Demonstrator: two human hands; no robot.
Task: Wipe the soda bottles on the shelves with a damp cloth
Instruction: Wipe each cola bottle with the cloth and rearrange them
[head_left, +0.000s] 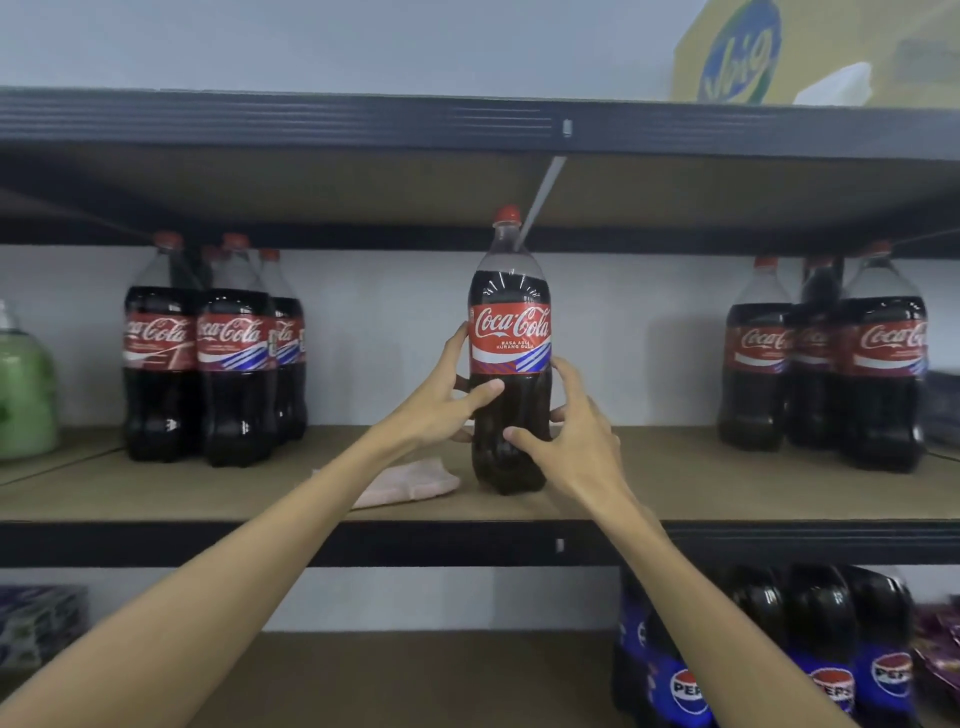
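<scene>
Gripping the bottle (511, 332) from both sides, the left hand (441, 400) and right hand (571, 441) are each clamped on its dark body below the red label, thumbs across the front and fingers curled round the flanks. The bottle stands upright, long axis vertical, near the front edge of the middle shelf (727, 493), straight ahead of the person and between the two arms. Its red cap sits just under the upper shelf (311, 119), so I judge there is little room to lift it straight up; drawing it forward looks the easier way out.

What the next move turns on is the cloth (410, 486). It lies flat on the same shelf, just beside the bottle's base on the left, partly hidden by the left forearm. The left hand is the nearer one, and the cloth lies below and slightly behind it. No hand holds the cloth, so wiping is not under way on this bottle; whether the cloth is damp cannot be told.

Well apart on the left stands a Coke group (234, 364), and another Coke trio (878, 374) on the right, neither crowding the middle bottle. A green jug (26, 395) sits at the far left, Pepsi bottles (831, 649) on the shelf below right, and a yellow box (779, 52) on top
</scene>
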